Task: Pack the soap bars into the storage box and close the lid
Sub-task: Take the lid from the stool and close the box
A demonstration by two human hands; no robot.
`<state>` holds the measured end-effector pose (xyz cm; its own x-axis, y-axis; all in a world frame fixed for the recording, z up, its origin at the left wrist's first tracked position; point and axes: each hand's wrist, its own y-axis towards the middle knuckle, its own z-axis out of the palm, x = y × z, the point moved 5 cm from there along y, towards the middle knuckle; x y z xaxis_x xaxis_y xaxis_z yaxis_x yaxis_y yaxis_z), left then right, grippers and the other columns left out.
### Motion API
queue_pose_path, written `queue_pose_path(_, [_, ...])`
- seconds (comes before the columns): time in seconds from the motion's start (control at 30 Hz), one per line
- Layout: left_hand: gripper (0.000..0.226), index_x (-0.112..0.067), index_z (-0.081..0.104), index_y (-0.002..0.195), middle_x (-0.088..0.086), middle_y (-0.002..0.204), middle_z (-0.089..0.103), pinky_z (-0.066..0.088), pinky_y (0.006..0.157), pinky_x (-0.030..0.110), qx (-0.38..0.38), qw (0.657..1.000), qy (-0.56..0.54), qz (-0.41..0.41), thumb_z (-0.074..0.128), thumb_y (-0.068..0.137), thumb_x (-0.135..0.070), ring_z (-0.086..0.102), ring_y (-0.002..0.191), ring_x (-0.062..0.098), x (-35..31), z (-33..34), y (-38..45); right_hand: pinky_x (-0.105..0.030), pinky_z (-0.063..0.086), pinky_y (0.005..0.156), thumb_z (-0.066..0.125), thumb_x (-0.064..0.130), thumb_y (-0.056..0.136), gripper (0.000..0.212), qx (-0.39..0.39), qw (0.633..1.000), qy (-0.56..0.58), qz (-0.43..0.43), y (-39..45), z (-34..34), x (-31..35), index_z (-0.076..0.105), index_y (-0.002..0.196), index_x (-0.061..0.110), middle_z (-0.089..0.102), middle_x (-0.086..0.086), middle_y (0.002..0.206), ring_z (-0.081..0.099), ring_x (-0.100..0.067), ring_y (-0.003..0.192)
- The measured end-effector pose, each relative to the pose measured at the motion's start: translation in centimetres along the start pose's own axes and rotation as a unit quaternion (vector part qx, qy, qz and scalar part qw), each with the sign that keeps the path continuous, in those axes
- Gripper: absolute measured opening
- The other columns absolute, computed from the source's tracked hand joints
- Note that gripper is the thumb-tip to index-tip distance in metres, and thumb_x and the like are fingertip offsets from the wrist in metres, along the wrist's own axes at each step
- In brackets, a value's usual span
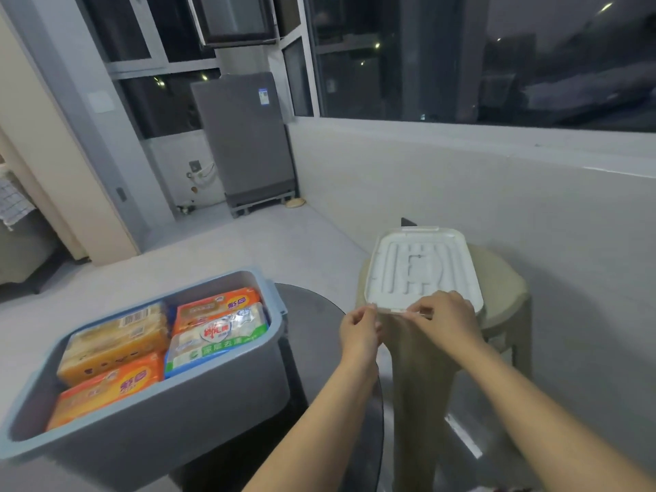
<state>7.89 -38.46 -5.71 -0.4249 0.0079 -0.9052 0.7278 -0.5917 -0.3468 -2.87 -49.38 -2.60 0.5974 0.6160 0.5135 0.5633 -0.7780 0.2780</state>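
A grey-blue storage box (227,395) stands open on a dark round table at the lower left. Several wrapped soap bars (117,344) lie packed inside it, orange, yellow and green-white. The white lid (422,264) rests on a beige plastic stool to the right of the box. My left hand (358,330) pinches the lid's near left edge. My right hand (443,321) grips the near edge beside it, fingers curled over the rim.
The beige stool (504,300) stands against a low white wall under a window. The dark round table (312,314) juts out between box and stool. A grey washing machine (245,143) stands in the far corner across bare floor.
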Motion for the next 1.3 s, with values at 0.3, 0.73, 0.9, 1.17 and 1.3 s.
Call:
queue_pose_path(0.3, [0.016, -0.002, 0.061, 0.096, 0.012, 0.096, 0.066, 0.054, 0.069, 0.024, 0.059, 0.993, -0.102, -0.027, 0.059, 0.092, -0.017, 0.066, 0.082, 0.019, -1.0, 2.2, 1.1, -0.028, 0.038, 0.072, 0.061, 0.038, 0.084, 0.017, -0.029, 0.996, 0.041, -0.069, -0.6, -1.7, 0.6, 0.074, 0.081, 0.027, 0.066, 0.007, 0.08, 0.052, -0.016, 0.085])
queue_pose_path(0.73, [0.019, -0.001, 0.065, 0.095, 0.015, 0.093, 0.067, 0.06, 0.079, 0.029, 0.057, 0.982, -0.126, 0.129, 0.067, 0.086, -0.018, 0.07, 0.088, 0.022, -11.7, -1.6, -6.3, -0.04, 0.047, 0.091, 0.074, 0.028, 0.075, 0.024, -0.164, 0.954, 0.169, -0.188, -3.5, -7.2, 9.3, 0.075, 0.099, 0.023, 0.073, 0.004, 0.104, 0.064, -0.02, 0.1])
queue_pose_path(0.9, [0.042, 0.003, 0.059, 0.115, 0.016, 0.103, 0.071, 0.061, 0.07, 0.023, 0.013, 0.969, -0.136, 0.207, 0.072, 0.082, -0.021, 0.074, 0.081, 0.018, -16.3, -6.4, -10.3, -0.023, 0.047, 0.088, 0.071, 0.016, 0.078, 0.024, -0.191, 0.917, 0.24, -0.255, -5.0, -6.8, 15.4, 0.073, 0.102, 0.019, 0.073, 0.004, 0.104, 0.065, -0.009, 0.099])
queue_pose_path(1.17, [0.068, -0.014, 0.057, 0.121, 0.004, 0.113, 0.069, 0.059, 0.077, 0.025, -0.006, 0.953, -0.057, 0.299, 0.075, 0.062, -0.042, 0.075, 0.085, 0.013, -20.5, -14.6, -14.2, -0.004, 0.047, 0.074, 0.064, 0.024, 0.083, 0.025, -0.127, 0.875, 0.382, -0.27, -6.4, -4.9, 23.3, 0.071, 0.106, 0.017, 0.07, 0.009, 0.096, 0.062, 0.003, 0.085])
queue_pose_path(1.3, [0.042, -0.037, 0.053, 0.109, -0.012, 0.118, 0.059, 0.051, 0.089, 0.027, -0.094, 0.942, 0.038, 0.32, 0.07, 0.072, -0.048, 0.061, 0.102, 0.009, -21.1, -18.7, -14.7, -0.01, 0.048, 0.057, 0.057, 0.041, 0.08, 0.012, -0.071, 0.835, 0.489, -0.242, -6.9, -4.5, 26.7, 0.067, 0.087, 0.042, 0.069, 0.014, 0.075, 0.062, -0.003, 0.071])
